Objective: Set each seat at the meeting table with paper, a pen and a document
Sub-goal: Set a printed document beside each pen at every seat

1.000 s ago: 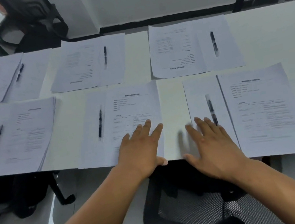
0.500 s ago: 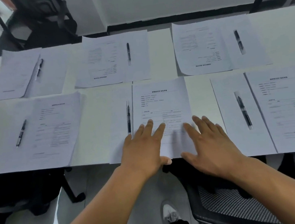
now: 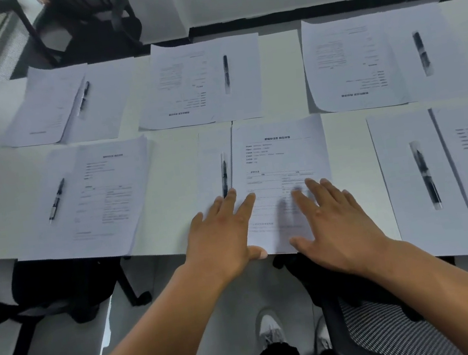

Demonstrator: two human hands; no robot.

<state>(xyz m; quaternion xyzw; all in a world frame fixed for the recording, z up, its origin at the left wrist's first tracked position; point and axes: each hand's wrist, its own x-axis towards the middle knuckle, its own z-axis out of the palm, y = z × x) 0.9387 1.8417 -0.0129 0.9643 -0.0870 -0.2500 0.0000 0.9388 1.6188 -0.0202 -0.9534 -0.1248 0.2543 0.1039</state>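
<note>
Lay flat with fingers straight and slightly spread: left hand (image 3: 223, 236) across the left edge of the printed document (image 3: 280, 164) and the blank paper (image 3: 212, 162) beside it, right hand (image 3: 338, 220) on the document's lower right part. Sat at the near edge of the white table (image 3: 348, 143), middle seat. Rested on the blank paper, just left of the document: a black pen (image 3: 224, 174). Flanked by similar sets.

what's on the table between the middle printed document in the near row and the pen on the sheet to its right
Between the document and that pen, the head view shows bare table, then the blank sheet's left part.
</note>
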